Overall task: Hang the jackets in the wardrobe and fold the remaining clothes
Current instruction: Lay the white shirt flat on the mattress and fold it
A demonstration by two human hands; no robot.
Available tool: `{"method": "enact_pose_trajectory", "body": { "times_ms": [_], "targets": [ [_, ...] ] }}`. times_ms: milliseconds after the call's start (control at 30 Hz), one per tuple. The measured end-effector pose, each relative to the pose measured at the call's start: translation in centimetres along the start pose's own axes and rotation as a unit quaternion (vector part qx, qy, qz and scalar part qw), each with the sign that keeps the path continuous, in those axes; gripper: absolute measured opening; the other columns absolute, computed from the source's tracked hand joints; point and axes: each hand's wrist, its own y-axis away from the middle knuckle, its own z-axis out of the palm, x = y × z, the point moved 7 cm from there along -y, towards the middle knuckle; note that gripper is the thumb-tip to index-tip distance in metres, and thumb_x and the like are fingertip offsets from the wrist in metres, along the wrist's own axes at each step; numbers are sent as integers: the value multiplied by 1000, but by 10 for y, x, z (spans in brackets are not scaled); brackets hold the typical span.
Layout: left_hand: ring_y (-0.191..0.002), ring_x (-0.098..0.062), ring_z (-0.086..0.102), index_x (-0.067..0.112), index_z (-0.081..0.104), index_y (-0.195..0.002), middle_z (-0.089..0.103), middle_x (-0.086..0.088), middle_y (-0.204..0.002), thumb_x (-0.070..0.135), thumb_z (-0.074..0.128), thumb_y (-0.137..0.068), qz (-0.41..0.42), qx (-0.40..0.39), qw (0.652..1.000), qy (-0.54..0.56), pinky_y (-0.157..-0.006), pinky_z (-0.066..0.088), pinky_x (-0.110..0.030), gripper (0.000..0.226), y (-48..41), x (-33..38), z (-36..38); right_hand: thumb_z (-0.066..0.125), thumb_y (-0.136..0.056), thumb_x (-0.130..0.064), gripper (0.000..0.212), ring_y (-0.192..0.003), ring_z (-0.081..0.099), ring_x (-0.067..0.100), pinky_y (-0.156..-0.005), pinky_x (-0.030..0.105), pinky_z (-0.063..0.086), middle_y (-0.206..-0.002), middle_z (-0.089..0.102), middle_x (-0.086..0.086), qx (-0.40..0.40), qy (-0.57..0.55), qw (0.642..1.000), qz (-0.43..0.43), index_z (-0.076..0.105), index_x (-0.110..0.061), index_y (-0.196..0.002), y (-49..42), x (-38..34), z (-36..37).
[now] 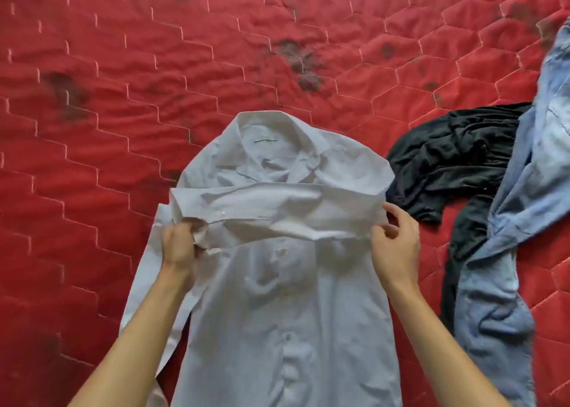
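White shirt (287, 298) flat on the red quilted mattress (92, 129), buttons up, collar toward 12 o'clock, hem running off the frame at 6 o'clock. One sleeve (277, 212) drawn crosswise over the chest, just below the collar. Left hand (179, 246) closed on a bunch of cloth at the cuff end, at 9 o'clock of the chest; right hand (396, 246) pinching the sleeve's fold at 3 o'clock, fingers lightly curled.

Probably mid-fold, sleeves first. Best done by pulling the sleeve taut and level, smoothing the puckers along the placket, then keeping both side edges parallel before doubling the body up.

At 3 o'clock of the shirt, a crumpled black garment (453, 163), near the shoulder but apart from it. Beyond that, blue jeans (505, 283) draped partly over the black cloth, still unfolded. Ample bare mattress from 9 to 12 o'clock; nothing blocking the fold itself.
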Motion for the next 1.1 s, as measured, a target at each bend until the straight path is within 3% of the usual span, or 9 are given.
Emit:
{"method": "enact_pose_trajectory", "body": {
  "times_ms": [167,333,500,600,667,767,867,1000,1100],
  "targets": [
    [-96,-26,68,9,71,-99,72,-9,-105,19,66,-84,-73,-36,989,-125,-86,58,-48,19,-50,-53,-43,47,-90,-3,51,-109,55,16,-97,36,47,-126,52,0,-23,87,996,28,49,-18,-139,-23,22,19],
    [-102,-25,69,19,71,-111,74,-1,-109,36,73,-78,-64,-36,984,-165,-92,56,-51,36,-71,-79,-51,66,-88,-25,66,-120,51,32,-102,45,42,-127,56,14,-93,229,966,74,40,-4,-145,-52,59,24],
    [-102,-26,70,20,71,-107,74,-3,-109,37,71,-80,-42,-21,983,-178,-94,55,-53,32,-89,-90,-54,77,-84,-42,67,-88,65,21,-84,38,52,-83,62,9,-166,117,969,139,51,-7,-135,-60,79,28],
    [-103,-24,66,14,70,-106,71,-3,-111,34,71,-85,-13,39,982,-182,-94,52,-42,29,-88,-70,-58,86,-75,-31,51,-74,70,16,-71,26,56,-80,68,9,-248,63,956,144,60,-13,-115,-49,76,30],
    [-102,-20,59,9,67,-118,66,-8,-116,20,67,-93,2,97,978,-183,-89,45,-33,27,-88,-61,-67,93,-64,-23,59,-73,63,10,-69,20,51,-84,64,-2,-280,135,943,117,62,-19,-113,-40,83,31],
    [-104,-20,58,9,63,-129,65,-6,-121,17,65,-95,7,100,976,-194,-90,45,-34,36,-88,-59,-72,90,-60,-29,72,-87,59,16,-77,30,52,-103,56,1,-185,273,943,51,57,-21,-123,-36,92,27],
    [-107,-23,61,12,61,-132,66,-7,-125,23,69,-93,8,74,971,-227,-90,47,-36,41,-89,-58,-69,83,-68,-44,71,-95,61,21,-82,39,53,-107,58,0,-126,226,963,80,49,-19,-126,-34,83,34],
    [-116,-31,60,8,60,-131,64,-11,-128,20,67,-93,27,76,965,-251,-93,47,-37,40,-87,-56,-66,68,-80,-45,33,-90,64,29,-73,40,52,-94,70,2,-149,249,954,76,63,-20,-101,-41,75,49],
    [-111,-28,61,6,63,-127,65,-13,-125,16,66,-93,36,92,962,-253,-91,45,-35,35,-83,-53,-65,60,-88,-28,19,-90,62,34,-71,34,40,-88,71,9,-77,216,970,76,66,-13,-79,-51,69,29]
  ]
}}
